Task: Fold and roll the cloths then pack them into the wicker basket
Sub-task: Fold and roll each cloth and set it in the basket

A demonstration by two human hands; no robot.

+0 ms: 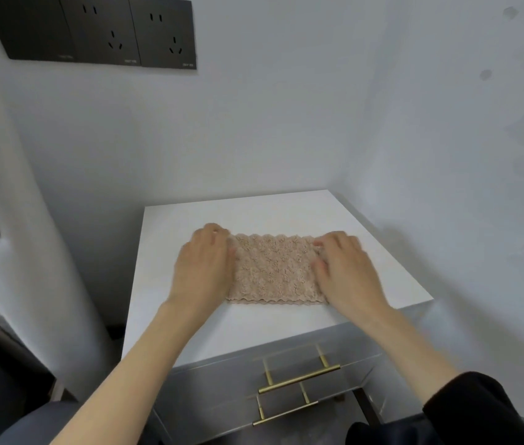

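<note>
Both hands (202,268) (347,271) flat on cloth (275,269); long axis left-right

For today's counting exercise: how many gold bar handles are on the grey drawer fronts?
2. The upper gold bar handle is on the top grey drawer front, the lower handle just below it; more may be hidden.

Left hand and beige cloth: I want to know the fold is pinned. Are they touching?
Touching. The head view shows the left hand lying flat over the beige cloth at its left end, covering that edge on the white cabinet top.
</note>
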